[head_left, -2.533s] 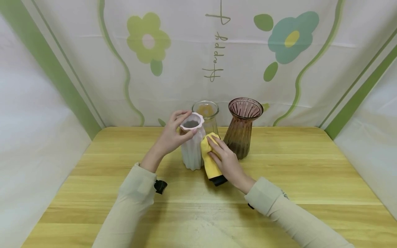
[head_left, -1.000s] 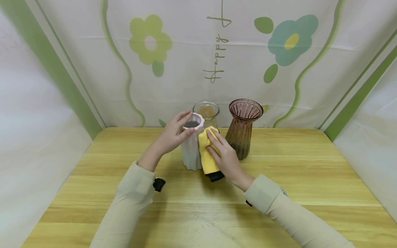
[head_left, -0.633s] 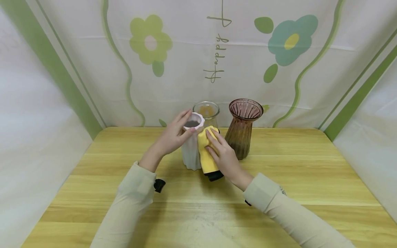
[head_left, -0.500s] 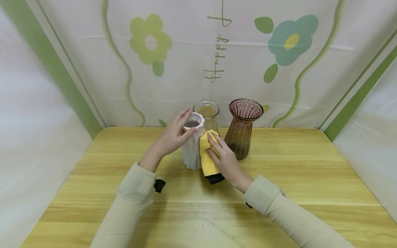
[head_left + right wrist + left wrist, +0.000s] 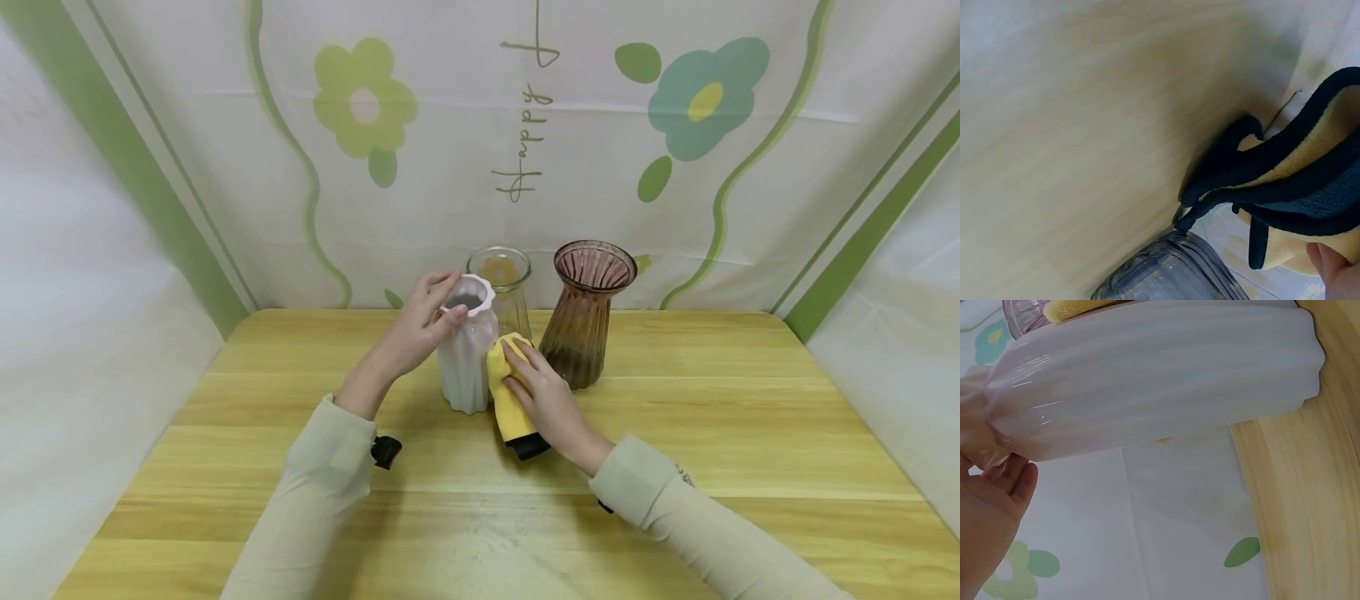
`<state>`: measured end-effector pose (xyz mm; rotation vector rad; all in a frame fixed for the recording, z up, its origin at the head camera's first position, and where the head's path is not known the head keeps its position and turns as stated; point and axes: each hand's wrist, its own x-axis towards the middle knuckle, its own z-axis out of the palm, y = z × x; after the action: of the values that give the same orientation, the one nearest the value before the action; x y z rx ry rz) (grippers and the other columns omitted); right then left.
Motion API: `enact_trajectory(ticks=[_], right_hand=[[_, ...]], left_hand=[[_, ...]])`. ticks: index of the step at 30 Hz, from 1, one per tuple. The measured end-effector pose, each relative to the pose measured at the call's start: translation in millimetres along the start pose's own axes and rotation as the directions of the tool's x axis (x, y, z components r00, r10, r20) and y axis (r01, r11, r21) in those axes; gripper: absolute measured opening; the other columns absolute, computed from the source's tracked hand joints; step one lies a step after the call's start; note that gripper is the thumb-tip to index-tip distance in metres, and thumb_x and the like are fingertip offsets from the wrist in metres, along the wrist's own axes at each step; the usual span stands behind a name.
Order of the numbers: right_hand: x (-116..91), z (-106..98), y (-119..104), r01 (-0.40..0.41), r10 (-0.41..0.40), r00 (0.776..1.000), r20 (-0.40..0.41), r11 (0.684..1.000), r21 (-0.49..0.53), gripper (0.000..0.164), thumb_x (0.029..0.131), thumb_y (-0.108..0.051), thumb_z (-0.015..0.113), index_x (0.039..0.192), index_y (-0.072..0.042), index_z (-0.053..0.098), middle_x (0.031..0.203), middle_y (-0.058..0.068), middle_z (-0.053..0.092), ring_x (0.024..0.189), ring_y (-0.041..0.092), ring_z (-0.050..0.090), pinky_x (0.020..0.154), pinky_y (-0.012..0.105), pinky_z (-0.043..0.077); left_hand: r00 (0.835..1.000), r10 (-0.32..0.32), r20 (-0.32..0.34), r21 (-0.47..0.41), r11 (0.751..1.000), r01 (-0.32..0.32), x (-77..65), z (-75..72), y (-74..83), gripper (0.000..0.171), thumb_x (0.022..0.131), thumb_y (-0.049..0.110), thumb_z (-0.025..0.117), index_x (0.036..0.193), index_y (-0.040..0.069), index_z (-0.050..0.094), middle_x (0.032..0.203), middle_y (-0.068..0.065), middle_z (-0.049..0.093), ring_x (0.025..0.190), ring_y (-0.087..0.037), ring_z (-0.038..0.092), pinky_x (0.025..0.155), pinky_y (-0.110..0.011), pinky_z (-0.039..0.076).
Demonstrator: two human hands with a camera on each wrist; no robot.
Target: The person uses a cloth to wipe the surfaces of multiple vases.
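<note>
A white fluted vase (image 5: 467, 375) with a scalloped pinkish rim stands upright on the table. My left hand (image 5: 412, 329) holds it at the neck, thumb on the near side and fingers round the far side. In the left wrist view the vase's ribbed side (image 5: 1166, 375) fills the upper part, with the fingers at its neck. My right hand (image 5: 553, 404) grips a folded yellow cloth (image 5: 510, 404) with black edging against the vase's right side. The right wrist view shows the cloth's dark-edged folds (image 5: 1291, 156) hanging loose; most of that hand is outside the picture.
Right behind the white vase stands a clear glass vase (image 5: 512, 310). A purple-brown ribbed glass vase (image 5: 581, 333) with a flared mouth is to the right, close to my right hand. A flower-printed curtain (image 5: 450, 208) hangs behind the wooden table (image 5: 247, 467).
The yellow cloth in my right hand went up along the white vase's side, then slid back down and slightly right. My left hand stays at the vase's neck, and the vase stands in place.
</note>
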<state>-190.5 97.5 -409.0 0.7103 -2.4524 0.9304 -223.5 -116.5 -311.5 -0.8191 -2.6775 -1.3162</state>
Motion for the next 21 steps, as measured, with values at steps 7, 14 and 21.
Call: enact_trajectory(ticks=[7,14,21], right_hand=[[9,-5,-7,0.085,-0.082,0.992,-0.096,0.996,0.032,0.051,0.088,-0.006,0.066,0.137,-0.005,0.051,0.138,0.021,0.051,0.115,0.036,0.06,0.086,0.037,0.056],[21,-13,-15,0.118,-0.11,0.982,-0.151,0.992,0.044,0.053,0.088,-0.006,0.065,0.138,-0.005,0.05,0.138,0.02,0.051,0.119,0.035,0.058,0.089,0.039,0.054],[16,-10,-12,0.11,-0.106,0.987,-0.12,0.994,0.029,0.053,0.087,-0.005,0.066,0.138,-0.003,0.05,0.137,0.021,0.051,0.116,0.036,0.06,0.085,0.039,0.056]], left_hand=[[1.0,-0.019,0.003,-0.049,0.999,0.019,0.3,-3.3,1.6,0.059,0.1,0.03,0.045,0.15,0.004,0.027,0.152,-0.016,0.027,0.126,-0.033,0.039,0.104,-0.056,0.037],[0.998,-0.03,0.046,-0.125,0.992,0.036,3.8,-3.4,-2.8,0.058,0.1,0.024,0.041,0.151,0.004,0.025,0.155,-0.016,0.022,0.139,-0.036,0.027,0.111,-0.058,0.03],[0.999,-0.032,0.039,-0.075,0.997,0.034,5.2,-2.1,-4.5,0.061,0.098,0.029,0.046,0.151,0.007,0.026,0.155,-0.012,0.023,0.143,-0.032,0.024,0.113,-0.058,0.027]])
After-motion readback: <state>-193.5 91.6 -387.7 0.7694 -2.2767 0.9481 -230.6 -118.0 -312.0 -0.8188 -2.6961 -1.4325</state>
